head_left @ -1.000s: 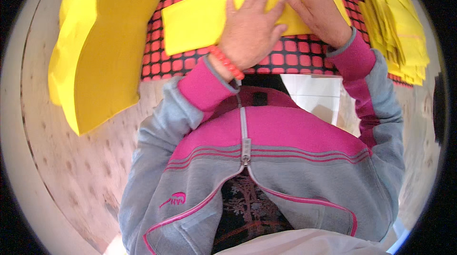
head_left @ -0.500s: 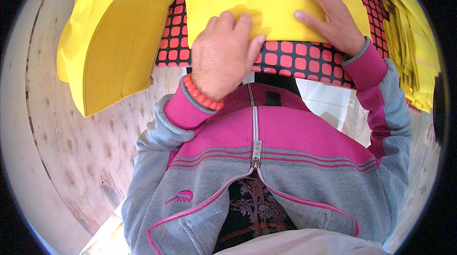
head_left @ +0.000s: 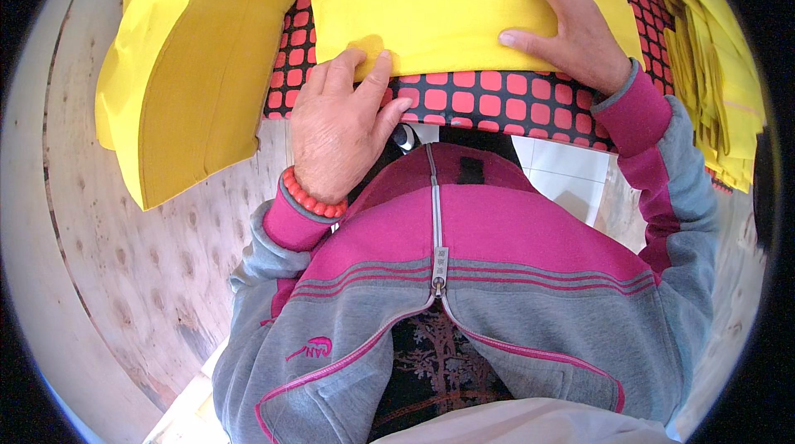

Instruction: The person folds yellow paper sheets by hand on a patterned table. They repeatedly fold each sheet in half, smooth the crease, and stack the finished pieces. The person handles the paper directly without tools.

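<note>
A long rectangle of yellow cloth (head_left: 447,17) lies flat across a red-and-black patterned cover (head_left: 505,104). At its near left corner, my left hand (head_left: 339,117) has its fingers spread, fingertips on the cloth's near edge; a red bead bracelet circles the wrist. My right hand (head_left: 567,26) rests on the right part of the same piece, thumb and fingers apart and pointing left and away. Neither hand grips anything.
To the left, a large yellow fabric piece (head_left: 207,63) hangs over the table's edge. A stack of yellow cloth pieces (head_left: 716,71) drapes down at the right. Pale wooden boarding (head_left: 166,278) shows at the lower left.
My left hand has slid left and nearer to me, from the cloth's middle to its near left corner. The cloth has shifted slightly left. My right hand stays nearly in place.
</note>
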A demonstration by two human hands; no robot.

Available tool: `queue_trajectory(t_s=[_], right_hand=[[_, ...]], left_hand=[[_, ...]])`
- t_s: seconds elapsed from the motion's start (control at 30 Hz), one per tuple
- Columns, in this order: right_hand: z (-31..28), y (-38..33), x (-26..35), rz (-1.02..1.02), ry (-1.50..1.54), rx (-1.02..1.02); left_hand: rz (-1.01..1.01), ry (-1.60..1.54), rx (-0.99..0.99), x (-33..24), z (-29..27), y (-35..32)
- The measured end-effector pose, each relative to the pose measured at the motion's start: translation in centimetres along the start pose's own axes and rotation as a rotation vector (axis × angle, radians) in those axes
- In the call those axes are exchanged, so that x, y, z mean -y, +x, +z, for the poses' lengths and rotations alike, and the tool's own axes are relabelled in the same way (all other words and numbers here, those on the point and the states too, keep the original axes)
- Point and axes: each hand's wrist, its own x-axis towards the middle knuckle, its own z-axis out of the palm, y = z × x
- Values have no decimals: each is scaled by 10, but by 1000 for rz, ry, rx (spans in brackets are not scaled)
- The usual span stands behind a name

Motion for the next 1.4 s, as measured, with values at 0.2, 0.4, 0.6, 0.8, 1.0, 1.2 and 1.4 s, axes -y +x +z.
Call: queue_trajectory(t_s=[0.2, 0.4, 0.6, 0.8, 1.0, 1.2, 1.4], right_hand=[[22, 1, -18, 1, 13, -22], [29, 1, -25, -27, 43, -56], [35, 6, -23, -100, 179, -139], [33, -1, -26, -27, 16, -89], [24, -4, -20, -71, -73, -146], [5, -29, -38, 119, -107, -156], [0, -52, -72, 317, -177, -160]], left_hand=[[-38, -12, -18, -2, -1, -10], [103, -241, -111, -34, 1, 31], [69, -283, -81, -62, 47, 131], [-36, -10, -41, -30, 81, 110], [-78, 137, 15, 16, 71, 85], [-108, 127, -8, 31, 65, 76], [-142, 103, 47, 42, 55, 60]])
